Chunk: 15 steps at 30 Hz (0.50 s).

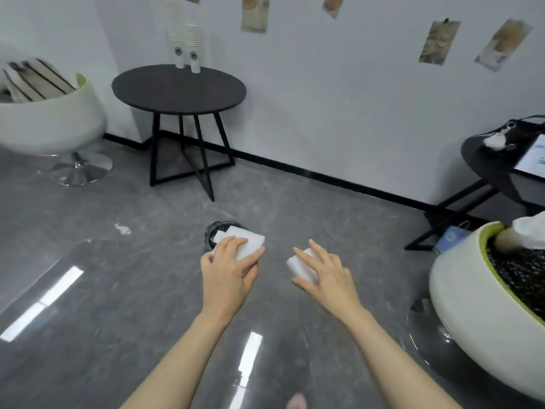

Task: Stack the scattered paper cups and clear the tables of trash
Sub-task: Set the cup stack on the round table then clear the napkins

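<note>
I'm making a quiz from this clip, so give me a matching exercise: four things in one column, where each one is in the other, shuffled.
Things:
1. cup stacks
2. bin
3. bigger white block
4. smaller white block

Places:
A. in the right hand
B. on the floor, beyond the hands
C. on the round table
D. in the left hand

Pairs: 1-C, 2-B, 3-D, 4-A
</note>
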Each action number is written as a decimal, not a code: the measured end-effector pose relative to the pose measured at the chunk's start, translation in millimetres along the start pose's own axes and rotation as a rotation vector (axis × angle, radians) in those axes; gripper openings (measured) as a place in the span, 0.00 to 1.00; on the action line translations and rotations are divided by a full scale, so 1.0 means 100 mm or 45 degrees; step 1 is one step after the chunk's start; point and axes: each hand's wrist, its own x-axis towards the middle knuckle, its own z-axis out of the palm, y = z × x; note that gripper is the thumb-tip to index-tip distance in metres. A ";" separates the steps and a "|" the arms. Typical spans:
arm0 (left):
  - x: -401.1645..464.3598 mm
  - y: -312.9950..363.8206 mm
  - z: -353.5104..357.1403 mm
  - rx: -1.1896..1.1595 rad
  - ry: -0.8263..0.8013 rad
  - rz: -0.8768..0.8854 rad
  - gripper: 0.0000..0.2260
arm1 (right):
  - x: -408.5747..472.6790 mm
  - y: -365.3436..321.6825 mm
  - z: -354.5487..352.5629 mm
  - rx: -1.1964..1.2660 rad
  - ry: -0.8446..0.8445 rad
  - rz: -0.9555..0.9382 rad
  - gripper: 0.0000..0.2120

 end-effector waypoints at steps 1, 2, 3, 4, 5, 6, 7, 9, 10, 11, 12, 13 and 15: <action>0.12 -0.10 0.06 0.001 0.006 -0.032 0.16 | 0.20 -0.01 0.02 -0.006 -0.018 -0.024 0.29; 0.24 -0.20 0.14 0.002 0.018 -0.066 0.16 | 0.41 0.00 0.03 -0.013 -0.036 -0.048 0.29; 0.36 -0.30 0.21 0.009 0.028 -0.096 0.15 | 0.63 0.00 0.04 -0.024 -0.050 -0.077 0.29; 0.49 -0.40 0.29 0.020 0.031 -0.125 0.15 | 0.85 0.01 0.05 -0.038 -0.056 -0.107 0.29; 0.60 -0.50 0.38 0.035 0.036 -0.154 0.15 | 1.06 0.02 0.06 -0.058 -0.064 -0.135 0.29; 0.75 -0.59 0.47 0.044 0.044 -0.194 0.15 | 1.32 0.04 0.06 -0.079 -0.075 -0.166 0.29; 0.85 -0.65 0.53 0.048 0.044 -0.225 0.15 | 1.47 0.05 0.05 -0.096 -0.079 -0.180 0.29; 1.06 -0.79 0.69 0.072 0.032 -0.277 0.15 | 1.86 0.06 0.07 -0.115 -0.104 -0.219 0.30; 1.17 -0.86 0.77 0.085 0.027 -0.300 0.14 | 2.07 0.07 0.09 -0.128 -0.120 -0.245 0.30; 1.29 -0.94 0.83 0.102 0.027 -0.331 0.14 | 2.28 0.07 0.12 -0.149 -0.140 -0.266 0.30; 1.41 -1.04 0.90 0.108 0.017 -0.389 0.13 | 2.49 0.06 0.15 -0.159 -0.164 -0.273 0.30; 1.50 -1.15 0.96 0.101 0.006 -0.457 0.13 | 2.68 0.05 0.19 -0.166 -0.195 -0.268 0.31; 1.66 -1.39 1.07 0.106 0.005 -0.549 0.12 | 3.01 0.02 0.33 -0.165 -0.240 -0.266 0.31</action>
